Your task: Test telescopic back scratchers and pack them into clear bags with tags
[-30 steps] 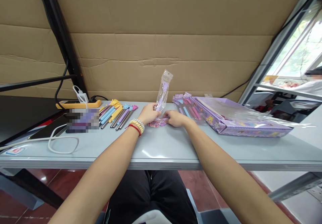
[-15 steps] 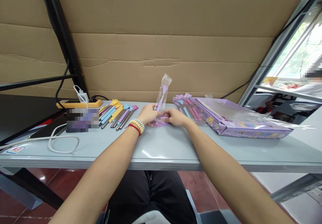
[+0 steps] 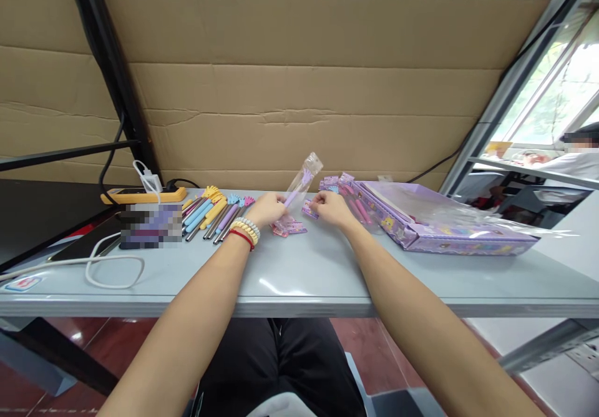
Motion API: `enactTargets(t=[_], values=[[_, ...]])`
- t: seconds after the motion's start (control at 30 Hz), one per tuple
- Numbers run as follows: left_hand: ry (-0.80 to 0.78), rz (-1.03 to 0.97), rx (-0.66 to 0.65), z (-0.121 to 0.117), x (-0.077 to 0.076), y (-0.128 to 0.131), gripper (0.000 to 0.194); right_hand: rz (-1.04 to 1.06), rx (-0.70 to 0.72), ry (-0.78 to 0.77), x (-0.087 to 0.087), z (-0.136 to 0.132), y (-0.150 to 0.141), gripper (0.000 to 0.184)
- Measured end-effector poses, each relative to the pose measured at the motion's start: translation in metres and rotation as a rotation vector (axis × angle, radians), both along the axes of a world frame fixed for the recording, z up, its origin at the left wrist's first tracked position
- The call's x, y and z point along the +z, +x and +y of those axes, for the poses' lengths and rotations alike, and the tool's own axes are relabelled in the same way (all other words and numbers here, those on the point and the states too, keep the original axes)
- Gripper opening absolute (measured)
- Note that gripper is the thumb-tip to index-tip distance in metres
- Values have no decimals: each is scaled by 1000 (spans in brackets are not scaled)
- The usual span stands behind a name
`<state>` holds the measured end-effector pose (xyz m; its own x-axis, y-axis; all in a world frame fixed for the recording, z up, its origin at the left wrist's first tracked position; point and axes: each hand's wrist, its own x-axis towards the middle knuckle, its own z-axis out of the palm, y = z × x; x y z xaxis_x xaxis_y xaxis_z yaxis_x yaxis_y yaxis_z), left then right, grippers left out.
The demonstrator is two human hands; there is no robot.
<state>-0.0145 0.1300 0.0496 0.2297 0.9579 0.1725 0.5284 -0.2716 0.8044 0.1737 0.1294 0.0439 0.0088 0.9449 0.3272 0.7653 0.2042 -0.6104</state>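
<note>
My left hand (image 3: pixel 266 210) is closed on a purple back scratcher (image 3: pixel 304 180), which is tilted up to the right in a clear plastic sleeve (image 3: pixel 315 164). Pinched in my right hand (image 3: pixel 330 209) is a small purple printed card (image 3: pixel 309 209), apart from the sleeve. Beneath my left hand, several torn card pieces (image 3: pixel 291 225) lie on the table. To the left is a row of unwrapped back scratchers (image 3: pixel 211 212) with metal rods, coloured grips and hand-shaped ends. Packaged pink ones (image 3: pixel 359 205) lie just beyond my right hand.
A purple display box (image 3: pixel 468 245) with loose clear plastic (image 3: pixel 449 208) over it stands on the right. On the left are a yellow power strip (image 3: pixel 140 196), a blurred-out phone (image 3: pixel 150 226) and a white cable (image 3: pixel 115 284). Cardboard (image 3: pixel 299 86) walls the back.
My hands have moved apart. The purple card has come away with my right hand, while the sleeve in my left hand has tipped further right and lower.
</note>
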Motion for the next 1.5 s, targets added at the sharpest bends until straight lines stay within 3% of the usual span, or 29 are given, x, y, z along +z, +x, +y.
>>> enactTargets(t=[0.2, 0.4, 0.7, 0.9, 1.1, 1.27, 1.5], values=[[-32, -55, 92, 1, 7, -9, 31, 152, -288, 280, 7, 1, 11, 20], [11, -166, 146, 4, 10, -15, 28, 151, -437, 271, 2, 11, 27, 18], [13, -177, 138, -3, 18, -20, 26, -129, -450, 148, -5, 8, 24, 15], [25, -175, 76, -6, 25, -26, 25, -161, -431, 162, -5, 9, 23, 14], [-13, -254, 13, -5, 26, -34, 25, -88, -491, 210, -8, 13, 27, 12], [-25, -258, -46, -5, 27, -40, 22, -23, -462, 414, -12, 20, 33, 14], [-90, -324, -41, -6, 30, -57, 21, 281, -360, 499, -12, 25, 42, 24]])
